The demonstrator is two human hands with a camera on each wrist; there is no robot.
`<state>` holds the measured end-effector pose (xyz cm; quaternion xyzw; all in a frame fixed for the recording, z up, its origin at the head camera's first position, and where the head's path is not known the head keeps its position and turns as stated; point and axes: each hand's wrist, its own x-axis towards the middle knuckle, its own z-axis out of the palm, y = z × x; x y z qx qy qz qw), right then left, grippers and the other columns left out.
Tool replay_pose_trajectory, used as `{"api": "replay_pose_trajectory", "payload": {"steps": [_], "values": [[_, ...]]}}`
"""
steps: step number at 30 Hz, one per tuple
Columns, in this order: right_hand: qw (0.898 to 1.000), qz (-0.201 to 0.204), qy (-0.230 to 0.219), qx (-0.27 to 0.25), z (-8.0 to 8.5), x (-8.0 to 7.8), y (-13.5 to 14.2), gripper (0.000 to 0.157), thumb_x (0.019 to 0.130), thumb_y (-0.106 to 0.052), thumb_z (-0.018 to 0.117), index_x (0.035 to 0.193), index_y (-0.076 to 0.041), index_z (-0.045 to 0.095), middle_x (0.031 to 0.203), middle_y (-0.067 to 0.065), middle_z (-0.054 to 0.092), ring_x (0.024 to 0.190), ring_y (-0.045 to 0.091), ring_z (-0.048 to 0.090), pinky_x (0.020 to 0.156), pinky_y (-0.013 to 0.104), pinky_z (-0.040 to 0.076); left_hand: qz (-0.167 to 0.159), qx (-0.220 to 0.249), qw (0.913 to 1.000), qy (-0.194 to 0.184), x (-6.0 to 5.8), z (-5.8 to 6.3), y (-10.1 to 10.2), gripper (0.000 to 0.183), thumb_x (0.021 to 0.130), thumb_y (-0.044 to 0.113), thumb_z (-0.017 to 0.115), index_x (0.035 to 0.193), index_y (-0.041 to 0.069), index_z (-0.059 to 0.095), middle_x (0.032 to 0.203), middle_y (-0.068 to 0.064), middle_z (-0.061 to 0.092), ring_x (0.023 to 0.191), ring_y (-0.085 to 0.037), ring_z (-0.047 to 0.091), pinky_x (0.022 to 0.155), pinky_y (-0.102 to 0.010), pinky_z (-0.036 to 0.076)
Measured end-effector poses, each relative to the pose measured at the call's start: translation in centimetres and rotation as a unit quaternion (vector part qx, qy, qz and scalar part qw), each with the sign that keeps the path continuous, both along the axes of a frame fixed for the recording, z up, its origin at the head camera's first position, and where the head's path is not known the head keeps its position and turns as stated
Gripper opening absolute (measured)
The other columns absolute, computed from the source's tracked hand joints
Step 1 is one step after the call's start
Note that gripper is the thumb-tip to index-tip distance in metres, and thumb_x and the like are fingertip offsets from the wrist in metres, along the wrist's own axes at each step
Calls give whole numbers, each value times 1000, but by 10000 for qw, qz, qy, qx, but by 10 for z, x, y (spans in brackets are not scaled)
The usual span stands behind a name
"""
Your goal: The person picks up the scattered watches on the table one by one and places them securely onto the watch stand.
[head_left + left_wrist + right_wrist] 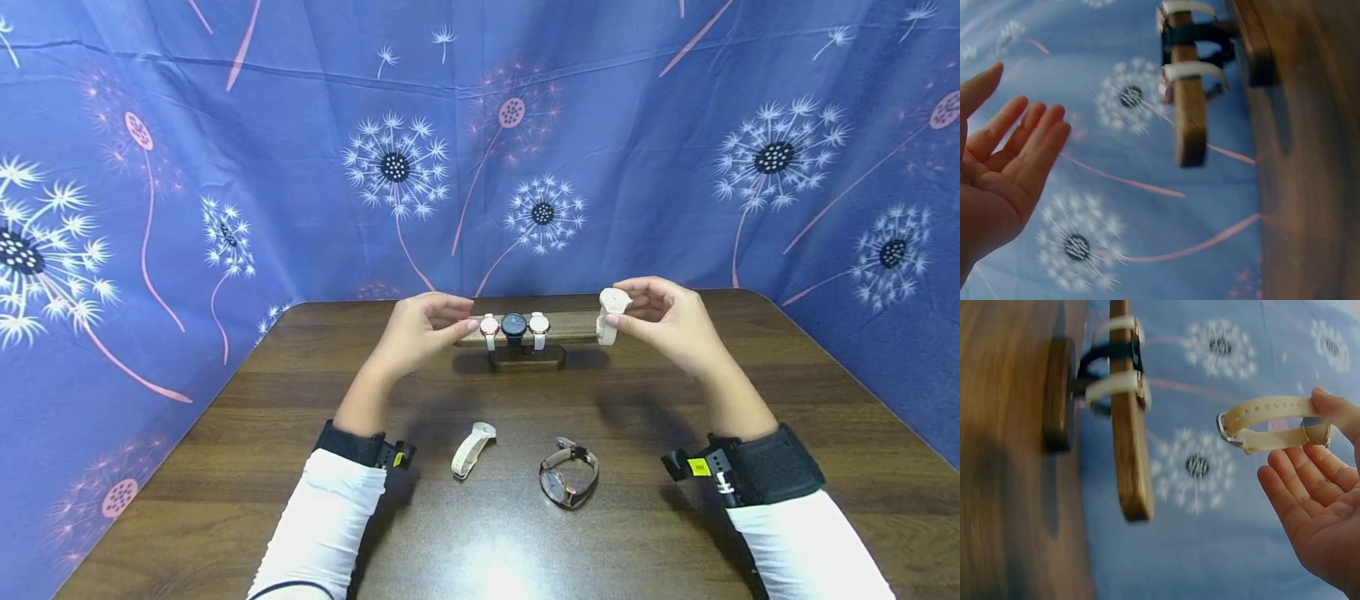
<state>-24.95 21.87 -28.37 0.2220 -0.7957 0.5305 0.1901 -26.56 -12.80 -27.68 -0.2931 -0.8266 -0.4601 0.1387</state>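
The head view looks forward and down across the bench [645,542] to the far cloth [315,208]. Both wrist views, nearer and turned sideways, look from left and right, sharing the rack [573,327] and cloth.

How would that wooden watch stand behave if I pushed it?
The wooden watch stand might tip if pushed near an end, since its bar overhangs the shorter base. Its three watches would probably move along, being looped around it.
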Motion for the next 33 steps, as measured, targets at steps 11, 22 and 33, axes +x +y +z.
{"api": "replay_pose_trajectory", "payload": {"steps": [11, 22, 33], "values": [[9952, -808, -514, 219, -15, -20, 39, 47, 84, -16, 78, 124, 1, 60, 94, -16, 67, 86, 0, 63, 68, 14, 52, 597, 1531, 9668, -1959, -32, -21, -19, 32, 94, 15, 66, 120, -5, 65, 119, -19, 66, 112, -32, 63, 96, -36, 51], [9963, -539, -653, 129, -45, -46, 44, 44, 81, -2, 78, 120, 9, 59, 94, -10, 67, 82, -1, 63, 69, 14, 53, 872, 3227, 8450, -4174, -55, -51, -18, 43, 98, 2, 55, 139, -7, 46, 123, -18, 55, 102, -27, 62, 95, -38, 51], [9932, -213, -1054, 452, -63, -63, 37, 45, 80, -2, 79, 119, 9, 59, 109, 24, 65, 85, 1, 63, 73, 16, 53, 1093, 3565, 8180, -4381, -60, -67, -6, 42, 92, -6, 61, 133, -8, 52, 108, -21, 60, 71, -21, 69, 73, -29, 59]]}}
